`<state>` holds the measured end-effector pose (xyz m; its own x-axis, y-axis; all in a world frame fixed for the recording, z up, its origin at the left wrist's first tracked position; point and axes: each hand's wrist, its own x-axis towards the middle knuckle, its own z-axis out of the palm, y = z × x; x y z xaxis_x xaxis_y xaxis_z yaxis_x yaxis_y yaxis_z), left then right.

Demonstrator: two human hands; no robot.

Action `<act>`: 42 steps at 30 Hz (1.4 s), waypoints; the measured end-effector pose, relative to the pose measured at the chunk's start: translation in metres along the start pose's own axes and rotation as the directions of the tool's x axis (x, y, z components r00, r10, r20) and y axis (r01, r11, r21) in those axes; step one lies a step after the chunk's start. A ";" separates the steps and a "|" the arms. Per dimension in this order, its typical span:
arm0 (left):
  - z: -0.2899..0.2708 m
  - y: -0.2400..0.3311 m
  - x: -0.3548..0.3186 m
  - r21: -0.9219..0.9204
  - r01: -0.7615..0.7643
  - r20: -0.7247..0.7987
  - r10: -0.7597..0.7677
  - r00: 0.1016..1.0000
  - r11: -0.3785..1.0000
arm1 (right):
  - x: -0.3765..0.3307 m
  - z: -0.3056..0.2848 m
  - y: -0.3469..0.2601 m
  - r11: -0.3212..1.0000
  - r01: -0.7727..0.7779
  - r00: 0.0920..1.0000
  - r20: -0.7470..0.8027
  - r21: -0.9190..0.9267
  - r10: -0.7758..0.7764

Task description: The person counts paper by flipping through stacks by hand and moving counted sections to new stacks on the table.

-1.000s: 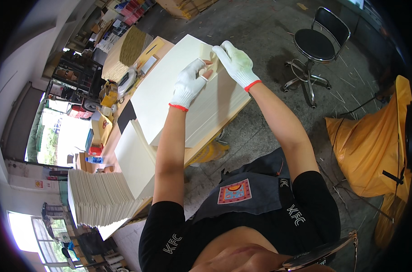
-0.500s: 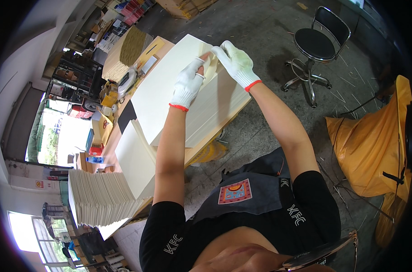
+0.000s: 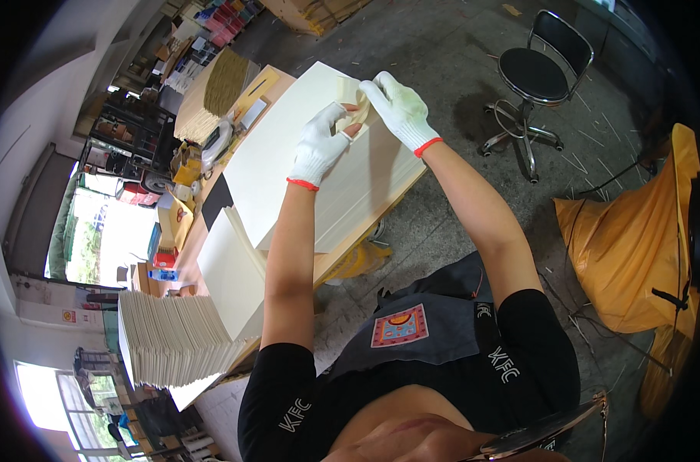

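Observation:
A stack of large cream-white sheets (image 3: 273,154) lies on the wooden table before me. At its far right end a cream strip of sheet edge (image 3: 355,90) is bent up between my hands. My left hand (image 3: 323,146), in a white knit glove with a red cuff, is over the stack. Its bare thumb and index finger are apart beside the bent strip. My right hand (image 3: 400,108), gloved likewise, has its fingers curled at the strip's right side. The thumb points toward the left hand, and its palm side is hidden.
A thick pile of folded sheets (image 3: 177,335) stands at the near left. Brown-edged sheets (image 3: 230,81) are piled at the table's far end. Scissors (image 3: 180,212) and a blue-labelled bottle (image 3: 163,274) lie along the left side. A black chair (image 3: 541,73) and an orange bag (image 3: 615,239) stand at right.
My left thumb and index finger have spread apart, and the hand has turned slightly. My right hand stays nearly in place at the bent strip.

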<state>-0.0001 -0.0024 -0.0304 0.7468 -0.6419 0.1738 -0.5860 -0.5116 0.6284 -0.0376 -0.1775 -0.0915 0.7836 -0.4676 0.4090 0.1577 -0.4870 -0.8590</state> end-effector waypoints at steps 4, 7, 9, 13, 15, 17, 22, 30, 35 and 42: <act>0.000 -0.005 0.001 -0.015 -0.002 0.002 0.002 1.000 1.000 | 0.002 -0.005 -0.001 1.000 -0.004 0.998 0.066 0.014 0.003; -0.002 -0.002 -0.003 0.092 -0.063 -0.061 0.069 0.996 0.994 | 0.005 -0.022 -0.003 0.987 -0.015 0.993 0.114 -0.157 0.033; 0.002 -0.003 -0.004 0.104 -0.079 -0.140 0.093 0.986 0.992 | 0.007 -0.038 -0.005 0.931 -0.022 0.984 0.159 -0.364 0.086; 0.004 -0.005 -0.002 0.068 -0.068 -0.152 0.078 0.985 0.995 | 0.011 -0.041 0.007 0.790 0.339 0.924 0.338 -0.510 -0.179; 0.002 -0.006 -0.002 0.056 -0.048 -0.100 0.053 0.994 0.997 | 0.018 -0.041 0.006 0.666 0.483 0.875 0.327 -0.568 -0.356; 0.000 -0.009 0.000 0.063 -0.058 -0.088 0.064 0.994 0.996 | 0.023 -0.043 -0.005 0.599 0.577 0.815 0.345 -0.555 -0.466; 0.002 -0.014 0.003 0.065 -0.116 -0.094 0.122 0.988 0.991 | 0.026 -0.021 -0.011 0.920 0.251 0.942 0.295 -0.302 -0.160; -0.001 -0.015 0.003 -0.010 -0.056 -0.057 0.056 0.997 0.998 | 0.009 -0.014 -0.008 0.996 -0.051 0.982 0.179 -0.067 0.062; 0.000 -0.003 0.002 -0.031 0.011 -0.013 -0.011 1.000 0.999 | 0.006 -0.009 -0.002 0.998 -0.025 0.991 0.128 -0.053 0.031; -0.002 0.003 -0.001 -0.025 0.018 -0.017 -0.018 1.000 1.000 | 0.006 -0.009 -0.001 0.998 -0.009 0.993 0.121 -0.057 0.016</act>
<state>-0.0019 -0.0023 -0.0274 0.7626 -0.6226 0.1754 -0.5645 -0.5083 0.6503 -0.0379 -0.1864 -0.0852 0.8530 -0.3827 0.3549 0.1162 -0.5237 -0.8440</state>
